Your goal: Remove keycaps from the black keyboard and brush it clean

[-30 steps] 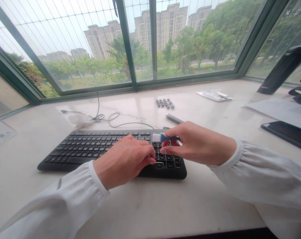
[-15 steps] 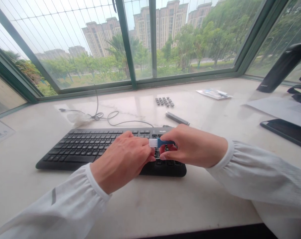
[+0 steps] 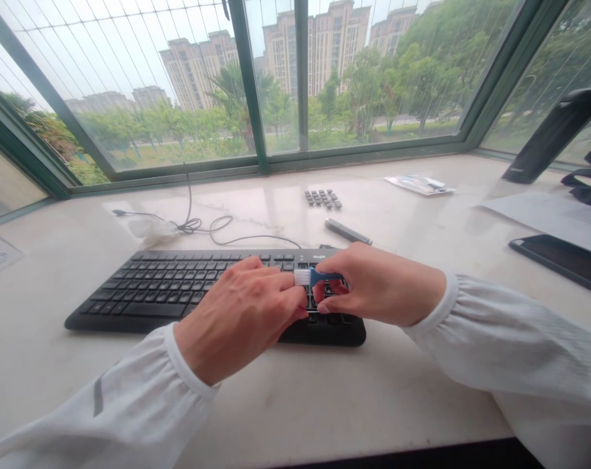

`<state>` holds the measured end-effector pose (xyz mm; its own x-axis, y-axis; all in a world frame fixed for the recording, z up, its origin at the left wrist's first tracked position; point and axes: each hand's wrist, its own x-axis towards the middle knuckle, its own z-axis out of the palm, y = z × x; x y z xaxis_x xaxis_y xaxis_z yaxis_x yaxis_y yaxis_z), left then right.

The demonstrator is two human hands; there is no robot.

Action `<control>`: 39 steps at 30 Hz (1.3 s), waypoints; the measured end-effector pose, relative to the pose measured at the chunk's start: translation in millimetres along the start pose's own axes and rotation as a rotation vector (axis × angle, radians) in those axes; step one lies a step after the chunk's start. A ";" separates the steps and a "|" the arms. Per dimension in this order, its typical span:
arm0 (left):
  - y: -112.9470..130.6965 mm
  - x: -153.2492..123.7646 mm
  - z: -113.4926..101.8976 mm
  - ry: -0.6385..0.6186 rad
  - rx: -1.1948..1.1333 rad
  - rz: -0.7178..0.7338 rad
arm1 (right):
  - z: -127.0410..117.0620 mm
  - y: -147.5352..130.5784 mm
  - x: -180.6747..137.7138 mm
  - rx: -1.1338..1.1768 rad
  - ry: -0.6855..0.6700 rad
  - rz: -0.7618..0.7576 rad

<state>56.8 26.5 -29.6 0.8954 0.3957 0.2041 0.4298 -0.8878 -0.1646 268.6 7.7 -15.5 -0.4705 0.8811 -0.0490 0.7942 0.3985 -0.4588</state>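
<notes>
A black keyboard (image 3: 151,309) lies across the table, its right part beneath both hands. My right hand (image 3: 378,283) is closed on a small blue brush (image 3: 317,277) with white bristles that point left. Those bristles meet the fingertips of my left hand (image 3: 247,312), which is closed with curled fingers over the keyboard's right half. Whatever those fingers hold, if anything, is hidden from me. Around the right-hand number pad, some key positions look bare of caps, though my hands cover much of it.
Several loose keycaps (image 3: 322,198) sit in rows behind the keyboard, with a grey pen-like tool (image 3: 347,231) nearer. A cable (image 3: 222,229) coils at back left. To the right are a flat packet (image 3: 419,185), paper (image 3: 549,218) and a phone (image 3: 563,264).
The brush and my left fingertips have shifted very slightly to the right together. Both hands keep their grips, and the view has tilted a little.
</notes>
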 end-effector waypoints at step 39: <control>-6.9 -11.6 6.4 0.074 -0.111 0.121 | 0.8 -6.3 0.7 0.215 0.142 -0.057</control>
<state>44.2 29.5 -37.0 0.9270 0.2695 0.2607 0.3003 -0.9500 -0.0859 263.0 5.6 -13.4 -0.4410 0.8919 0.1000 0.6611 0.3982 -0.6359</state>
